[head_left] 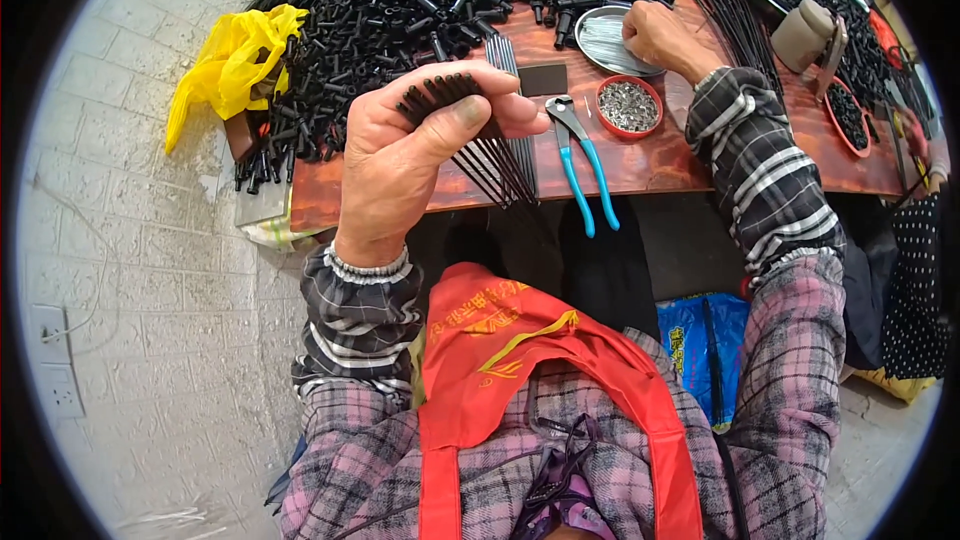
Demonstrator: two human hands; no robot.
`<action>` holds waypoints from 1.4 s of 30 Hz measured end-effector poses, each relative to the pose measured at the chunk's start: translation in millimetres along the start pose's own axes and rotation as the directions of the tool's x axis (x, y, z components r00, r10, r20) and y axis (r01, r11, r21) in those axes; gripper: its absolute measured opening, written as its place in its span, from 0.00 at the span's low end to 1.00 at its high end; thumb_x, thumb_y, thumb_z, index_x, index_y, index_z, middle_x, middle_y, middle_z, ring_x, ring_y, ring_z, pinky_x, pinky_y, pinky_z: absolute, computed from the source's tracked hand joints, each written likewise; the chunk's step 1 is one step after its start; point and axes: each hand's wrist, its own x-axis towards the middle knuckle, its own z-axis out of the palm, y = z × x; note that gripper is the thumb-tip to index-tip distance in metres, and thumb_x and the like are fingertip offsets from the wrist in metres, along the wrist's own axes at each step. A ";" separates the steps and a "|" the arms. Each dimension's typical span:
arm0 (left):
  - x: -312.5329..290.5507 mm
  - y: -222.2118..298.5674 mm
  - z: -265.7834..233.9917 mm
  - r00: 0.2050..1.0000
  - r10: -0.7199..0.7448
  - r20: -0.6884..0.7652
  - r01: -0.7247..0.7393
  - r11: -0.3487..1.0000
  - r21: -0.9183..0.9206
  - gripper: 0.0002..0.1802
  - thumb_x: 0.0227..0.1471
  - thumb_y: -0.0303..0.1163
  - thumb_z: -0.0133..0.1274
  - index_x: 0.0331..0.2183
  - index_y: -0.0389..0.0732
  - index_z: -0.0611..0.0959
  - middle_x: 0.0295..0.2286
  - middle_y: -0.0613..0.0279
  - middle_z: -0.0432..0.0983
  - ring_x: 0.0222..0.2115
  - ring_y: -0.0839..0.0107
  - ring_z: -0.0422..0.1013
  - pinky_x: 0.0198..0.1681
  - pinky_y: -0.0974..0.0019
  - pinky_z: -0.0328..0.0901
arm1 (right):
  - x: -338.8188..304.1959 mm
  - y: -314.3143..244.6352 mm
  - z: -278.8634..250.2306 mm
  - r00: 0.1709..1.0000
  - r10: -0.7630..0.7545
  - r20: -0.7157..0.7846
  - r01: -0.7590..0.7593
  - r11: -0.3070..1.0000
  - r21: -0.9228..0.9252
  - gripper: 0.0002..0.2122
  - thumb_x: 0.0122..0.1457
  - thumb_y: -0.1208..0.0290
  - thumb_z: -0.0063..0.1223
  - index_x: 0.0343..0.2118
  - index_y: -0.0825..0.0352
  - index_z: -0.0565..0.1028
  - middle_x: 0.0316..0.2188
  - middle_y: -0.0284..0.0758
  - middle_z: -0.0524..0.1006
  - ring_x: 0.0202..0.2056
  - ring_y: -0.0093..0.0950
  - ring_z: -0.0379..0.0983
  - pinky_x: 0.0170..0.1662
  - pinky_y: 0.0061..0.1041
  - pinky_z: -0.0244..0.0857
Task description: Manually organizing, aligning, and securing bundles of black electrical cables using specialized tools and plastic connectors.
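Several thin black rods (503, 172) with thicker tips are fanned out in my left hand (395, 155), pinched between thumb and fingers above the table's near edge. My right hand (667, 40) reaches to a round metal dish (587, 53) of thin, pale, clear strips, its fingers closed; whatever they grip is hidden. Between the hands lie pliers (568, 120) with blue handles, jaws pointing away from me. Beside them stands a red bowl (602, 120) of small metal pieces (630, 105). More dark rods (523, 153) lie partly behind my left hand, near a flat dark block (543, 79).
A large heap of black tubular parts (400, 15) covers the table's far side. A yellow bag (225, 70) hangs at its left. Rightward are long black rods (735, 25), a grey container (802, 35) and a red dish (862, 147) of black pieces. Another person's hand (915, 130) shows far right.
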 end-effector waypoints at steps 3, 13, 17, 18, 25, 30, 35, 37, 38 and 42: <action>4.7 -1.2 0.6 1.000 0.003 -0.007 -0.004 1.000 -0.018 0.10 0.49 0.24 0.44 0.35 0.30 0.73 0.27 0.52 0.73 0.31 0.65 0.71 0.38 0.64 0.66 | -2.4 -0.4 -3.9 0.997 0.014 -0.078 -0.014 1.000 0.002 0.05 0.35 0.80 0.45 0.17 0.69 0.74 0.17 0.47 0.71 0.22 0.42 0.70 0.27 0.33 0.64; 23.8 -13.6 -8.5 1.000 0.020 0.013 -0.020 1.000 0.011 0.10 0.49 0.26 0.44 0.34 0.31 0.73 0.27 0.54 0.73 0.30 0.62 0.72 0.36 0.64 0.68 | -47.6 -85.5 -88.0 0.984 -0.166 -0.062 0.172 0.812 0.557 0.04 0.47 0.77 0.46 0.24 0.71 0.72 0.14 0.28 0.68 0.16 0.14 0.67 0.15 0.12 0.58; 29.2 -13.1 -3.9 0.999 0.036 0.022 -0.036 0.999 -0.008 0.10 0.49 0.25 0.43 0.33 0.30 0.74 0.27 0.54 0.73 0.28 0.67 0.72 0.35 0.68 0.68 | -55.6 -100.5 -90.0 0.839 -0.454 -0.299 0.544 0.705 0.455 0.05 0.47 0.78 0.47 0.27 0.71 0.74 0.15 0.33 0.72 0.16 0.22 0.69 0.19 0.18 0.61; 29.6 -12.9 -3.3 0.999 0.037 0.023 -0.037 0.999 -0.009 0.10 0.49 0.25 0.43 0.33 0.30 0.74 0.27 0.54 0.73 0.28 0.67 0.72 0.35 0.68 0.68 | -55.0 -103.6 -88.6 0.795 -0.494 -0.353 0.600 0.724 0.339 0.06 0.47 0.77 0.47 0.29 0.69 0.74 0.15 0.37 0.72 0.16 0.27 0.69 0.20 0.21 0.60; 29.2 -14.1 -3.3 0.999 0.037 0.015 -0.038 0.999 0.030 0.09 0.49 0.24 0.43 0.33 0.30 0.74 0.27 0.54 0.73 0.28 0.67 0.72 0.35 0.68 0.68 | -60.8 -113.1 -91.3 0.876 -0.446 -0.184 0.473 0.869 0.147 0.10 0.48 0.80 0.45 0.35 0.66 0.73 0.24 0.41 0.74 0.22 0.28 0.71 0.26 0.21 0.63; 29.4 -16.8 -7.1 0.998 0.058 0.033 -0.059 0.998 0.024 0.09 0.49 0.25 0.44 0.33 0.31 0.74 0.26 0.54 0.73 0.28 0.67 0.72 0.35 0.68 0.68 | -58.6 -113.3 -86.4 0.811 -0.510 -0.287 0.561 0.817 0.131 0.08 0.48 0.72 0.46 0.33 0.60 0.74 0.15 0.45 0.67 0.19 0.40 0.66 0.21 0.31 0.58; 29.2 -17.5 -7.4 0.996 0.069 0.049 -0.072 0.996 0.052 0.12 0.49 0.29 0.46 0.35 0.32 0.74 0.27 0.55 0.74 0.30 0.64 0.72 0.37 0.66 0.67 | -56.9 -111.5 -86.0 0.773 -0.551 -0.316 0.611 0.780 0.133 0.08 0.48 0.72 0.46 0.32 0.60 0.74 0.15 0.45 0.67 0.20 0.41 0.67 0.22 0.31 0.59; 28.9 -17.0 -6.9 0.996 0.072 0.053 -0.075 0.996 0.056 0.12 0.48 0.29 0.46 0.35 0.32 0.74 0.26 0.55 0.74 0.30 0.64 0.72 0.37 0.66 0.67 | -56.8 -107.5 -86.8 0.747 -0.611 -0.264 0.619 0.783 -0.061 0.12 0.47 0.78 0.46 0.37 0.60 0.73 0.20 0.36 0.71 0.22 0.31 0.68 0.23 0.24 0.61; 29.1 -16.9 -6.5 0.995 0.076 0.059 -0.079 0.995 0.060 0.12 0.48 0.29 0.46 0.35 0.32 0.74 0.26 0.55 0.74 0.30 0.64 0.72 0.37 0.66 0.67 | -57.6 -107.9 -86.6 0.747 -0.611 -0.263 0.619 0.783 -0.061 0.12 0.47 0.78 0.46 0.37 0.60 0.73 0.20 0.36 0.71 0.22 0.31 0.68 0.23 0.24 0.61; 28.3 -16.5 -6.6 0.998 0.052 0.028 -0.054 0.995 0.079 0.12 0.48 0.29 0.46 0.36 0.32 0.74 0.27 0.55 0.74 0.30 0.64 0.72 0.37 0.66 0.67 | -60.8 -109.9 -79.3 0.696 -0.604 -0.389 0.543 0.797 -0.265 0.15 0.46 0.77 0.47 0.38 0.57 0.72 0.17 0.34 0.64 0.19 0.31 0.64 0.20 0.27 0.58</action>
